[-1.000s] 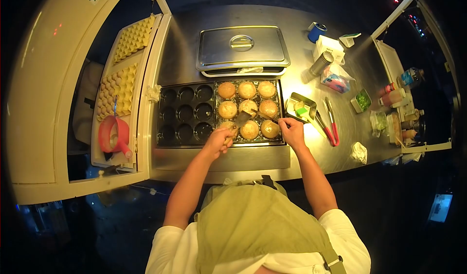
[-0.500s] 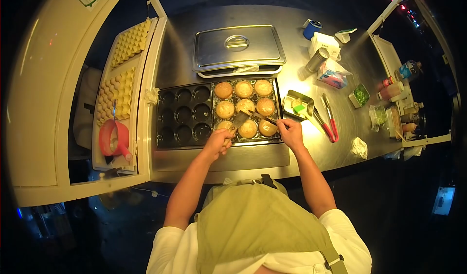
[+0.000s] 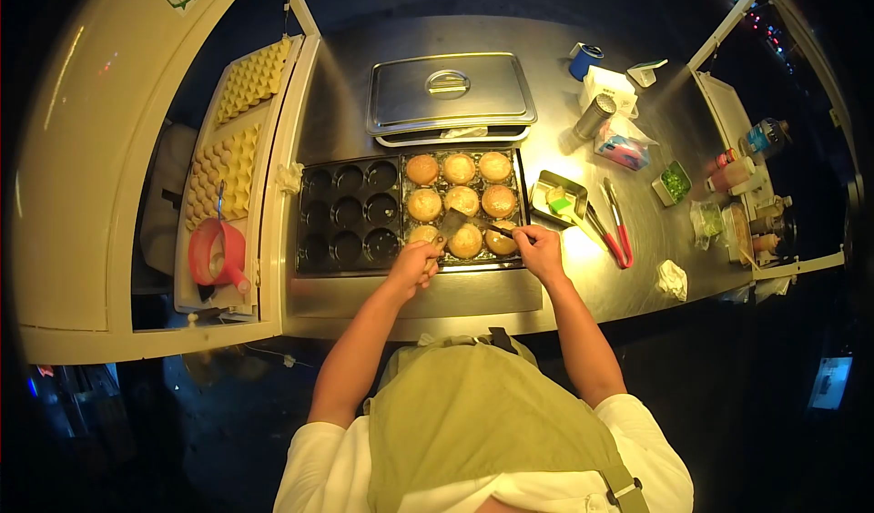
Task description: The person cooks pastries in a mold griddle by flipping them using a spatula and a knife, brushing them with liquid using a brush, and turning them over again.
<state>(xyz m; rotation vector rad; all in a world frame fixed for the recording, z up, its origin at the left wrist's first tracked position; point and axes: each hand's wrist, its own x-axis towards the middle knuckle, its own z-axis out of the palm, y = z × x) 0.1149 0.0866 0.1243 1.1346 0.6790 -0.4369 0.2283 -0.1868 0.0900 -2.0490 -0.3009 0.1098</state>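
Observation:
My left hand [image 3: 416, 265] is closed around the handle of a small flat spatula [image 3: 452, 223], whose blade lies over the round golden cakes near the lower left of the filled pan. In my right hand [image 3: 541, 251] is a thin dark-handled tool [image 3: 506, 232]; its tip points left over a cake [image 3: 500, 241] in the lower right, and its exact kind is unclear. Several browned round cakes [image 3: 462, 200] sit in the wells of the right-hand mould pan. Beside it, the left-hand mould pan [image 3: 346, 213] has bare dark wells.
Behind the pans stands a lidded steel tray [image 3: 451, 90]. To the right are a steel container with a green-and-yellow brush [image 3: 559, 199], red-handled tongs [image 3: 619, 226], a shaker [image 3: 595, 115] and chopped greens [image 3: 675, 182]. Egg trays [image 3: 218, 176] and a pink pot [image 3: 217, 256] are at left.
The thin tool in my right hand has drawn back toward the lower right, away from the spatula. My left hand stays nearly in place. The whole view has shifted slightly.

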